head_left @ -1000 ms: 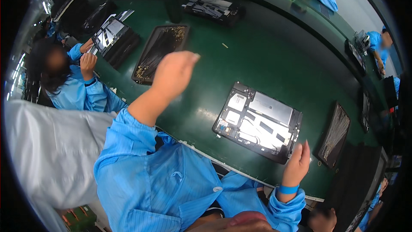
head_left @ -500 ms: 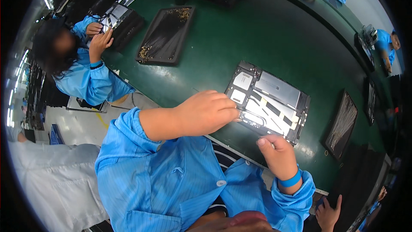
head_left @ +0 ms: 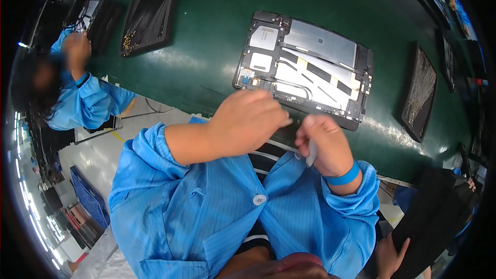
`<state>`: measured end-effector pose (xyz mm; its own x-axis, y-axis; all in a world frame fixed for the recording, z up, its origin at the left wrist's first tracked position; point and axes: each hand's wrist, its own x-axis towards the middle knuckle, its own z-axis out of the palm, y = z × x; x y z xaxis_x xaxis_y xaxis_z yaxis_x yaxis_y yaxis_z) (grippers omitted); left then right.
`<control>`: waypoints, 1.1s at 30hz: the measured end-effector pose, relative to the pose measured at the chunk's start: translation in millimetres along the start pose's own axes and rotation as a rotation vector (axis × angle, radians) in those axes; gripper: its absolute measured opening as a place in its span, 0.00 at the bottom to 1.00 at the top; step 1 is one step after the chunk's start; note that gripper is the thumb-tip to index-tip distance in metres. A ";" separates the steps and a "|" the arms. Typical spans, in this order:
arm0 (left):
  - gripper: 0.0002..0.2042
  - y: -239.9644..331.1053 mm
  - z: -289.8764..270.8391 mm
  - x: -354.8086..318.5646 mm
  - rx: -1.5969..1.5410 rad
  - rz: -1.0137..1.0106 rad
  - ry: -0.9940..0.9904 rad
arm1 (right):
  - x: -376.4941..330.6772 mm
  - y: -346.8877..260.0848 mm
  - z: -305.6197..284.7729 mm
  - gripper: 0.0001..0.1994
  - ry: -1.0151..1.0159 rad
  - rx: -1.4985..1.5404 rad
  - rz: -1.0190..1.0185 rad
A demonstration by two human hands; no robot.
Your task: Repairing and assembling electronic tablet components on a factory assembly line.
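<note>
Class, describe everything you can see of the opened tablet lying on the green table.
The opened tablet lies flat, back cover off, on the green table, turned slightly askew. Its dark frame holds silver shielding plates, pale panels, black strips and thin cables. Its near edge sits just beyond the left hand and right hand; whether they touch it is unclear.

A dark green surface (head_left: 206, 36) carries an opened tablet (head_left: 305, 67) with its insides showing near the front edge, a black tray (head_left: 150, 13) of small gold parts to the left, another black tray (head_left: 419, 98) to the right, and more trays (head_left: 98, 15) far left.
</note>
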<state>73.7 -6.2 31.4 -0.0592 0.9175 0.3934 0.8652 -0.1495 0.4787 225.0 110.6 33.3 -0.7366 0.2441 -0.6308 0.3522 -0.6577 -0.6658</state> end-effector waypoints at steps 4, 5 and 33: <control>0.07 -14.9 16.7 -1.9 0.161 -0.143 0.101 | 8.6 -15.9 12.2 0.15 0.265 0.231 -0.362; 0.07 -16.3 17.9 -2.0 0.152 -0.140 0.079 | 12.5 -17.6 13.7 0.15 0.268 0.231 -0.359; 0.09 -15.9 6.1 -3.4 0.154 -0.164 -0.001 | 45.8 -18.0 42.7 0.10 0.283 -0.944 -0.950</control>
<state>63.1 -4.6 17.7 -0.2046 0.9253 0.3193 0.9100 0.0596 0.4104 160.2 103.2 33.3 -0.8113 0.5356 0.2342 0.1218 0.5467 -0.8284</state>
